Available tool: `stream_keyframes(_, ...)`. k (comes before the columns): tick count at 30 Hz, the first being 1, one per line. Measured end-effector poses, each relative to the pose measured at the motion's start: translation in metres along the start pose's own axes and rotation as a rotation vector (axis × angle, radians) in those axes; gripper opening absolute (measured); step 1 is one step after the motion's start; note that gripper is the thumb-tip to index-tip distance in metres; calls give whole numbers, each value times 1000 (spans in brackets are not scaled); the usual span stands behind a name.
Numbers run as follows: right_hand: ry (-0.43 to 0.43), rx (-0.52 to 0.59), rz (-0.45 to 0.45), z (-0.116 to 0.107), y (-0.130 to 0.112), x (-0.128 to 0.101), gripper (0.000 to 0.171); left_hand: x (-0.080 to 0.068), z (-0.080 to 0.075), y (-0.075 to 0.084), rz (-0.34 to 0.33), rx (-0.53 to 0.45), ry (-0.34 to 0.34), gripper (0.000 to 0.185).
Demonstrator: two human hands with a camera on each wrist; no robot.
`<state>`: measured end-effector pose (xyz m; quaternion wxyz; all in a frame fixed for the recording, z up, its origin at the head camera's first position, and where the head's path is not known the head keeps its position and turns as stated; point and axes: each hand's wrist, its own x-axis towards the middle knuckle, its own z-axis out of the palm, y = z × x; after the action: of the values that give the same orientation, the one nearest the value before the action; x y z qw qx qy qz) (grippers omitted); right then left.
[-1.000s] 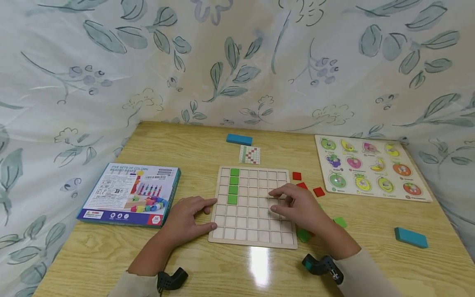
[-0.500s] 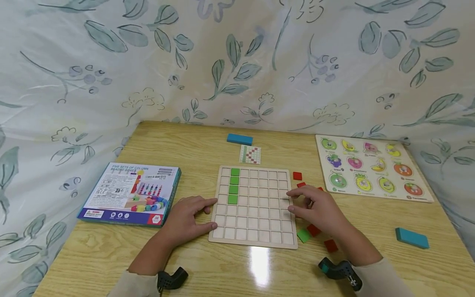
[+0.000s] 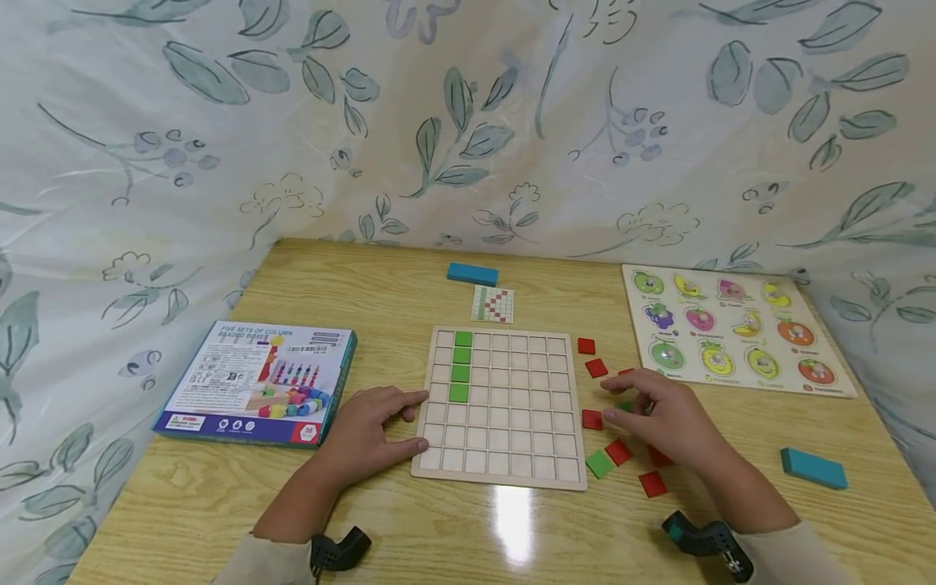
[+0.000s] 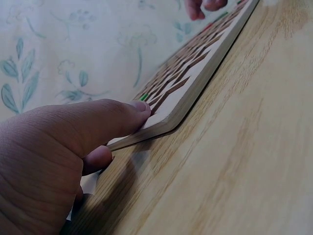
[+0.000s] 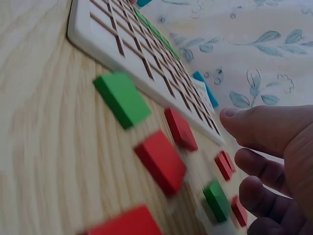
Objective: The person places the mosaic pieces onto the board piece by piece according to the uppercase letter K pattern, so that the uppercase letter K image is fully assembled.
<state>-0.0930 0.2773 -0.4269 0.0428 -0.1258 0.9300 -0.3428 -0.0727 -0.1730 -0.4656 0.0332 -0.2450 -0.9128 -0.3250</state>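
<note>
Bright glare on tabletop (image 3: 512,512); blurred wrist views.

two bare hands: left hand (image 3: 369,431), right hand (image 3: 669,418). no rings, no gloves. short plain nails. pale cream long sleeves, left sleeve (image 3: 252,565), right sleeve (image 3: 793,556), cuffs ending at wrists. small black camera mount strapped at each wrist: left mount (image 3: 338,550), right mount (image 3: 705,540) with teal accent, silver fitting.

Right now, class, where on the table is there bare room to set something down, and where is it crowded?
Free: table behind the box, left of the card; also the front edge under the grid. Crowded: right of the grid, where tiles lie around the right hand.
</note>
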Motion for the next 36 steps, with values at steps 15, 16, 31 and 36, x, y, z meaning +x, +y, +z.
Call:
stream_keyframes(15, -107, -46, 40, -16, 18, -4, 36, -2, -2, 2, -18, -10, -3, 60)
stream_keyframes(16, -113, -46, 40, -17, 18, -4, 36, -2, -2, 2, -20, -11, -3, 60)
stream_keyframes(31, -138, -72, 39, -19, 25, -2, 33, -2, 0, 1, -8, -1, 2, 60)
stream_keyframes(36, -134, -73, 34, -19, 27, -2, 30, -2, -1, 1, -4, -11, -2, 60)
